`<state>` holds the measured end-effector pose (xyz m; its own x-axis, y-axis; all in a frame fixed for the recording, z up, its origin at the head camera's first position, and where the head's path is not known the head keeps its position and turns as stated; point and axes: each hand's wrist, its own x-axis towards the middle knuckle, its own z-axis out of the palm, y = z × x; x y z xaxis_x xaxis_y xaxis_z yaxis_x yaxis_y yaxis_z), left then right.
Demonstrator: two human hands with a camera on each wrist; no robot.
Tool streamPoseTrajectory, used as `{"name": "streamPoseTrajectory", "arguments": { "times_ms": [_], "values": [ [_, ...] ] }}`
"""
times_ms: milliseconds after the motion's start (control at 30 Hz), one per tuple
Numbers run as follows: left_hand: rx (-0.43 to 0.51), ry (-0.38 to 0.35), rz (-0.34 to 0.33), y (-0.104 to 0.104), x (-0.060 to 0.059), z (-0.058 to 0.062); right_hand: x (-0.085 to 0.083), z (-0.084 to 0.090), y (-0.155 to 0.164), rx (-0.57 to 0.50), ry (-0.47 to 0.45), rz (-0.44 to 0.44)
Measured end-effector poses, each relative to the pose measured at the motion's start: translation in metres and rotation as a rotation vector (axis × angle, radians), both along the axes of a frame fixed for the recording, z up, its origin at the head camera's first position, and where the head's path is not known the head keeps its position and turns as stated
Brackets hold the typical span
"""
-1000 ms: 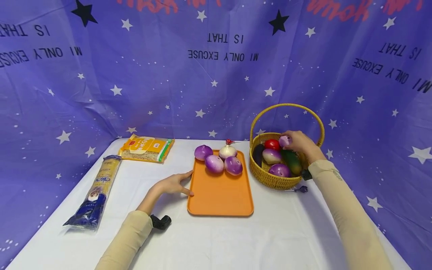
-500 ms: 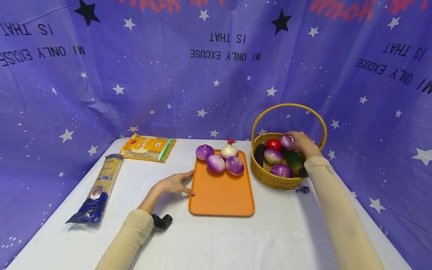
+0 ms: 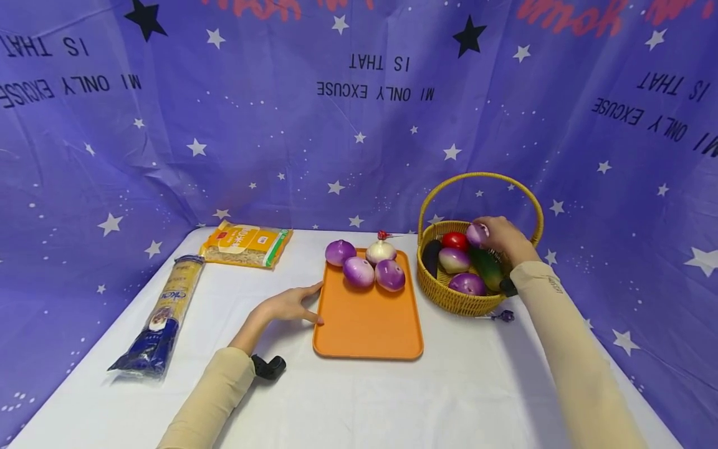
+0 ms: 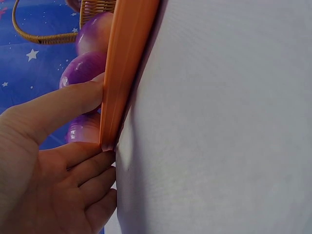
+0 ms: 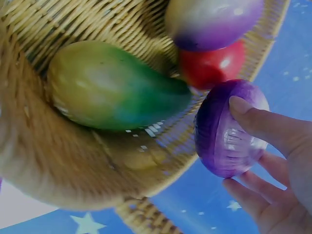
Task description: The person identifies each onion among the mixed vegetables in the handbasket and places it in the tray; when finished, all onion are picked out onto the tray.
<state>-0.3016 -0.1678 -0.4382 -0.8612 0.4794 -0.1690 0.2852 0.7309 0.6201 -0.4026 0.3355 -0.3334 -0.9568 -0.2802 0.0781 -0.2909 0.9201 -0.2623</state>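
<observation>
from the head view, your right hand [image 3: 501,237] is up over the wicker basket [image 3: 449,298], fingers curled round a small purple onion [image 3: 477,234] that sits just above the far rim, clear of the tomato [image 3: 454,240], the cucumber [image 3: 485,268] and the other onions in the basket. your left hand [image 3: 290,305] lies flat on the white table [image 3: 359,399], fingers straight and relaxed, thumb and fingertips touching the left edge of the orange tray [image 3: 367,327], which already carries three purple onions and a pale one at its far end; it holds nothing. a yellow noodle packet [image 3: 245,245] and a blue pasta packet [image 3: 164,318] lie well apart to the left. the left wrist view shows what the head view cannot: the thumb [image 4: 58,107] lies against the tray's raised lip and the fingers [image 4: 85,165] meet its corner, bracing it rather than gripping. the right wrist view shows the grip itself: the purple onion [image 5: 225,129] is pinched between thumb [image 5: 263,124] on top and fingers [image 5: 246,195] below, out beyond the basket wall. its skin looks glossy and hard, likely a light, stiff plastic piece, so judge it slippery and not fragile; hold it across its widest middle, as you do, since a pinch near the tapered end could let it squirt out.
</observation>
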Motion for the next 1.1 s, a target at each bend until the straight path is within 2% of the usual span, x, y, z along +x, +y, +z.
{"name": "streamPoseTrajectory", "arguments": {
  "times_ms": [233,533,867,967,1100],
  "values": [
    [0.01,0.009,-0.002,-0.001,-0.001,0.001,0.014,0.013,-0.012,0.037,0.063,0.091],
    [-0.001,-0.003,-0.007,-0.001,-0.002,-0.001,0.052,0.019,-0.036,-0.01,0.204,0.235],
    [0.017,0.002,-0.007,-0.001,0.0,-0.002,0.095,0.007,-0.08,-0.14,0.267,0.311],
    [0.017,0.009,-0.009,0.0,0.0,-0.002,0.104,0.001,-0.095,-0.169,0.263,0.323],
    [0.023,0.007,-0.011,-0.001,0.0,-0.001,0.112,-0.011,-0.12,-0.194,0.241,0.387]
  ]
}}
